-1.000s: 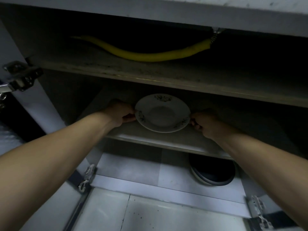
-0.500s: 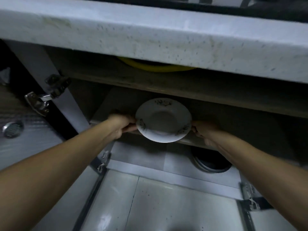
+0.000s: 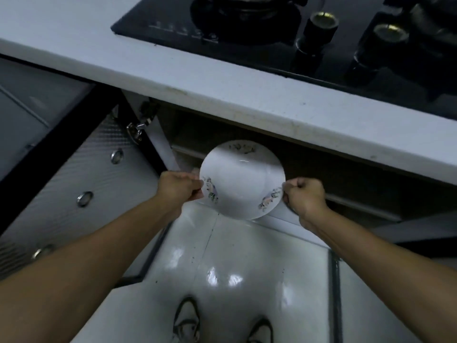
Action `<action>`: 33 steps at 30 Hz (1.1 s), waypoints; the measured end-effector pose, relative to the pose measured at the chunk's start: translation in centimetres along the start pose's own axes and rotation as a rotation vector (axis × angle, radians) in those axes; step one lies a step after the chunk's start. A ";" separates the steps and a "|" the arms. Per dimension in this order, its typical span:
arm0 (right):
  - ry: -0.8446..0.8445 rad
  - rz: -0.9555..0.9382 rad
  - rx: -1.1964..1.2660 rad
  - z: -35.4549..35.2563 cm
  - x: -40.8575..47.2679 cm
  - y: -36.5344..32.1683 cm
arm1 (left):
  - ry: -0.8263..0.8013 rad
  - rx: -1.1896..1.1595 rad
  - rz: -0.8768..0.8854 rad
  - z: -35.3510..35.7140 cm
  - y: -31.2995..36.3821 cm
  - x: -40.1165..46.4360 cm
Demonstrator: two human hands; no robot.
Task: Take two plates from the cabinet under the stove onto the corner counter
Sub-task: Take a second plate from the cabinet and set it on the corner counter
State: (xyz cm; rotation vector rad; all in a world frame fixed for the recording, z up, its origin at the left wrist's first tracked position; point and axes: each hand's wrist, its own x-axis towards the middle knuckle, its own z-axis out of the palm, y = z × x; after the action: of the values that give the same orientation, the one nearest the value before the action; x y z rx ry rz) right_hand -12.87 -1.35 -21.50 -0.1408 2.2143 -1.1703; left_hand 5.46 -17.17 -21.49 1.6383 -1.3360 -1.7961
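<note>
A white plate (image 3: 242,179) with small flower prints on its rim is held in the air in front of the open cabinet (image 3: 309,169), below the counter edge and above the floor. Only one plate can be counted with certainty; whether a second lies stacked beneath it cannot be told. Three flower prints show on the rim, and all are blurred. The left hand (image 3: 179,185) is closed on the plate's left edge, its fingers hidden under the rim. The right hand (image 3: 305,195) is closed in a fist on the right edge, with the thumb on top.

The inside of the cabinet is dark, and its shelves are hard to make out. The left cabinet door (image 3: 74,184) stands open, with three round metal studs and one hinge (image 3: 138,129) in view. Above lies the pale countertop (image 3: 197,78), bearing a black gas stove (image 3: 284,33) that is cut off at the top, with two knobs showing. On the glossy tiled floor (image 3: 235,268), two shoes (image 3: 188,320) are cut off by the bottom edge.
</note>
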 end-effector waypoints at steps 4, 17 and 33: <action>-0.047 -0.008 -0.061 -1.5 -4.8 -1.8 | 0.032 -0.039 -0.034 -2.8 1.4 -6.0; -0.076 -0.087 -0.110 -6.5 -21.2 -7.0 | 0.023 -0.057 -0.018 -11.2 6.8 -23.3; 0.044 -0.177 -0.002 -18.3 -38.9 -14.0 | -0.087 -0.008 0.074 -14.6 16.5 -39.8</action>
State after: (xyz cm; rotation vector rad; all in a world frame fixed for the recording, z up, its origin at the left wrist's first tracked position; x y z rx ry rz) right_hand 5.19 17.43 15.43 -0.3204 2.2787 -1.2767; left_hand 23.87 0.32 16.30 1.5015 -1.4064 -1.8458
